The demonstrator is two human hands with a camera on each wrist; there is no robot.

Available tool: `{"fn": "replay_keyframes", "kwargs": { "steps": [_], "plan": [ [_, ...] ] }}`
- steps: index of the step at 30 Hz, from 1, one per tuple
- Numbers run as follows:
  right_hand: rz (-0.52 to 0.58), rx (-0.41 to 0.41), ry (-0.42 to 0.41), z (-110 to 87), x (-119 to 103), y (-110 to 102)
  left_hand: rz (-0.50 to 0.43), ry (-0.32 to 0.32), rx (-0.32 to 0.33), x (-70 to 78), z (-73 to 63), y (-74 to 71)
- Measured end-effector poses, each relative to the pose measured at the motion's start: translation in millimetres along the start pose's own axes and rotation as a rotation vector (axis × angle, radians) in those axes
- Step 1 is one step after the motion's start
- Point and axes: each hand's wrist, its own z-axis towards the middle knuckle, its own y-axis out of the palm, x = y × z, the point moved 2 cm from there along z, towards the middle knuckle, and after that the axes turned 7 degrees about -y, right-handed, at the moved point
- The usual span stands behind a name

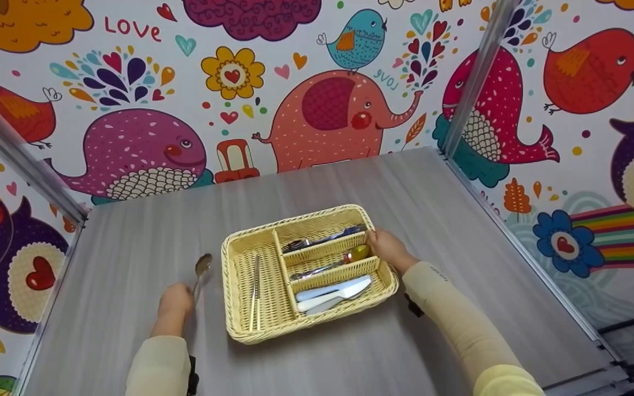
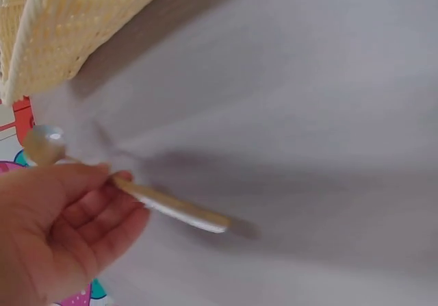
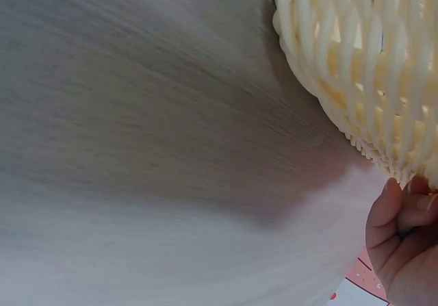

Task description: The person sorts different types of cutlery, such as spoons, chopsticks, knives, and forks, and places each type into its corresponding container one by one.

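Note:
My left hand (image 1: 176,305) pinches a metal spoon (image 1: 203,265) by its handle, left of the basket. In the left wrist view the spoon's handle (image 2: 179,209) sticks out past the fingertips, above its shadow. On the other side, my right hand (image 1: 391,249) grips the right rim of a cream wicker cutlery basket (image 1: 228,286). Chopsticks (image 1: 256,291) lie in its long left compartment. Its right side has three small compartments: shiny cutlery (image 1: 325,238) at the back, a shiny utensil (image 1: 320,270) with a yellowish end in the middle, and several knives (image 1: 333,297) in front.
The basket stands over a grey wood-grain table (image 1: 130,264), its shadow falling on the surface. Metal frame posts (image 1: 474,82) and walls with cartoon animals (image 1: 328,121) enclose the table at the back and sides.

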Motion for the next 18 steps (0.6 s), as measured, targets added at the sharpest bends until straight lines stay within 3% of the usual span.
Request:
{"fn": "replay_keyframes", "kwargs": {
  "steps": [4, 8, 10, 15, 18],
  "plan": [
    [0.013, -0.004, 0.007, -1.2, -1, -1, -0.080, -0.015, 0.118, 7.3, 3.4, -7.4],
    [0.014, -0.001, 0.009, -1.3, -1, -1, -0.138, 0.031, 0.258, 24.9, 6.0, -14.6],
    [0.008, 0.003, 0.000, -1.2, 0, 0, -0.174, 0.100, 0.350, 37.3, 8.1, -16.3],
    [-0.015, 0.008, -0.028, -1.3, 1, 0, -0.278, 0.358, 0.575, 77.1, 13.0, -13.3],
    [-0.017, 0.003, -0.019, -1.4, 2, 0, -0.242, 0.453, 0.642, 106.3, 12.1, -6.1]
  ]
}}
